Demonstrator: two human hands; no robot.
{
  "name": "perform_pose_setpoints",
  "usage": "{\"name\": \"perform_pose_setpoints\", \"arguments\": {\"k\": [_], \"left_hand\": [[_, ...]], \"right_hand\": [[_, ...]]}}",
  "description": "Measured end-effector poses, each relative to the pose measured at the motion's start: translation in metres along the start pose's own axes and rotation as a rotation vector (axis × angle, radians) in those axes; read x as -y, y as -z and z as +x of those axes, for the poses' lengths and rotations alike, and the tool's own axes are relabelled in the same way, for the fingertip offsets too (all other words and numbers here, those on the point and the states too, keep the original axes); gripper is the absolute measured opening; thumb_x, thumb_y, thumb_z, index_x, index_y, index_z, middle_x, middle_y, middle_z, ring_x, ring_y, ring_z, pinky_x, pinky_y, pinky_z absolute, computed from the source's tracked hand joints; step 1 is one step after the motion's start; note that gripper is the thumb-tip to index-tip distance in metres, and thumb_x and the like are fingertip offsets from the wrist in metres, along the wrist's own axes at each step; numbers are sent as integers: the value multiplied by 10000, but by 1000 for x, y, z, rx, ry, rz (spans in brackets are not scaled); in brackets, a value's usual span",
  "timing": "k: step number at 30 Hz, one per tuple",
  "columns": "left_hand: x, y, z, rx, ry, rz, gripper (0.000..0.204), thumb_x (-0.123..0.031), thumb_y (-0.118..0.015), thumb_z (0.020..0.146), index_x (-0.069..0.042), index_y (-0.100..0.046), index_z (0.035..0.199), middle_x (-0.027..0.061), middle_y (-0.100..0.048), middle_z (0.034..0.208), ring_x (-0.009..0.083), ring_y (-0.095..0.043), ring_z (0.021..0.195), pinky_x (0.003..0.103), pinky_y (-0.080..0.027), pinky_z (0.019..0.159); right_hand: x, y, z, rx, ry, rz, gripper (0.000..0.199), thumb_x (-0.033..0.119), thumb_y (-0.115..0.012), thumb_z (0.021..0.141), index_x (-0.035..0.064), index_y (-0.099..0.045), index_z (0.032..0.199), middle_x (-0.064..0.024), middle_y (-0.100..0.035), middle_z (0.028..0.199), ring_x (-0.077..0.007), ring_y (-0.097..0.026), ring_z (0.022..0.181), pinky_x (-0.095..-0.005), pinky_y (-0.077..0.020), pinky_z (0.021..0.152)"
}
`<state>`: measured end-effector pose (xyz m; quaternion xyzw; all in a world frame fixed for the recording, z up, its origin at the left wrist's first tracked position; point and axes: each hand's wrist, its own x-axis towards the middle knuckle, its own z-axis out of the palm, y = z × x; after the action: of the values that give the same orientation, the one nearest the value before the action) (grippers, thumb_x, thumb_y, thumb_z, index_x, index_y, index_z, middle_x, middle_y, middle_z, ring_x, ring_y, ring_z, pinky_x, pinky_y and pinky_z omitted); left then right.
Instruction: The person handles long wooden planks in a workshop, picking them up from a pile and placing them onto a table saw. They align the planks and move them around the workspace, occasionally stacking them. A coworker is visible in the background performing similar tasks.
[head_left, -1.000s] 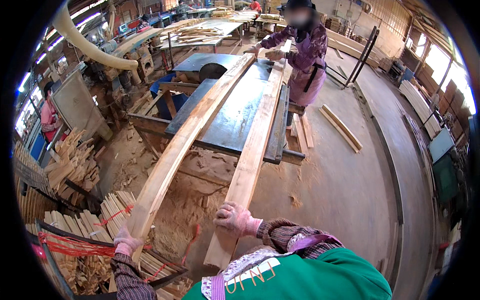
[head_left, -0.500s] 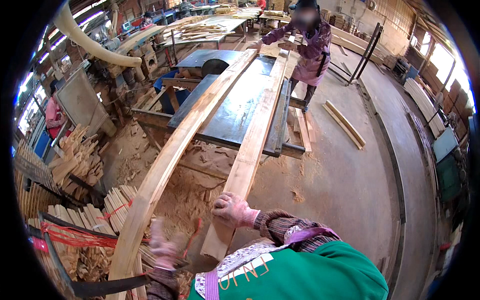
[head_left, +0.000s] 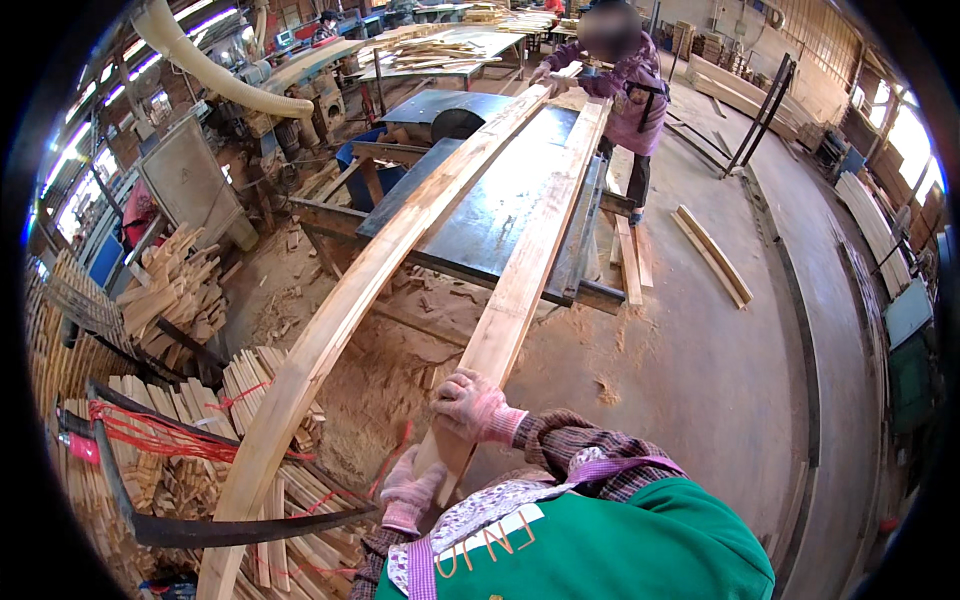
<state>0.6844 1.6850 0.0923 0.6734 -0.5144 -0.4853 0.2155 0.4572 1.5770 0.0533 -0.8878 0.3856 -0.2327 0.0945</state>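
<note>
A long wooden board runs from my body across the metal table of a saw. My right hand, in a pinkish work glove, is closed over this board near its close end. Lower down, my left hand, gloved alike, grips the left edge of the same board; its fingertips are partly hidden. Left of it, a second long board lies across the table, beside the dark round saw blade, with neither of my hands on it. A co-worker stands at the far end, hands at the boards' far ends.
Bundled wood strips with red ties and a dark curved bar are at the lower left. Offcuts are heaped beyond. Two boards lie on the floor at right. A pale hose hangs at upper left.
My left hand has moved right, from beside the board onto its left edge. My right hand stays on the board. The co-worker leans closer to the far ends, and the view has shifted slightly.
</note>
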Motion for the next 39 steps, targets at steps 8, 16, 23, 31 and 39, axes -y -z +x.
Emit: {"name": "perform_pose_setpoints", "arguments": {"k": [8, 16, 23, 31, 39], "left_hand": [[14, -10, 3, -16, -97, -52, 604, -228, -832, 907, -8, -614, 1425, 144, -769, 1225, 232, -746, 1070, 371, -586, 957], [29, -15, 8, -59, -70, -107, 695, -228, -840, 884, 15, -581, 1481, 156, -754, 1260, 230, -734, 1085, 358, -579, 978], [14, -14, -1, -35, -41, -125, 676, -202, -841, 867, 3, -597, 1463, 151, -755, 1247, 241, -727, 1101, 370, -576, 983], [16, -13, -1, -116, -107, 7, 467, -256, -813, 904, -68, -678, 1310, 119, -784, 1116, 227, -756, 1018, 368, -591, 909], [23, -3, 12, 26, -139, 49, 598, -369, -785, 884, -48, -656, 1372, 147, -761, 1192, 265, -721, 1060, 377, -568, 971]], "right_hand": [[0, -1, -2, -137, 53, 0, 237, 318, -738, 845, 138, -730, 998, -79, -683, 1124, -332, -641, 1179, -527, -479, 1116], [0, 1, -3, -154, 81, -14, 226, 312, -738, 856, 140, -734, 1003, -74, -677, 1105, -327, -645, 1157, -512, -494, 1080], [3, 4, -5, -160, 76, -23, 250, 328, -728, 869, 145, -752, 1037, -68, -685, 1095, -317, -649, 1167, -496, -494, 1080], [0, 3, -2, -57, 32, -26, 265, 356, -710, 872, 165, -758, 1049, -80, -683, 1142, -330, -635, 1194, -521, -478, 1102], [6, -7, 3, -67, -43, 31, 230, 295, -750, 861, 159, -761, 1046, -77, -669, 1125, -346, -622, 1174, -526, -486, 1064]]}}
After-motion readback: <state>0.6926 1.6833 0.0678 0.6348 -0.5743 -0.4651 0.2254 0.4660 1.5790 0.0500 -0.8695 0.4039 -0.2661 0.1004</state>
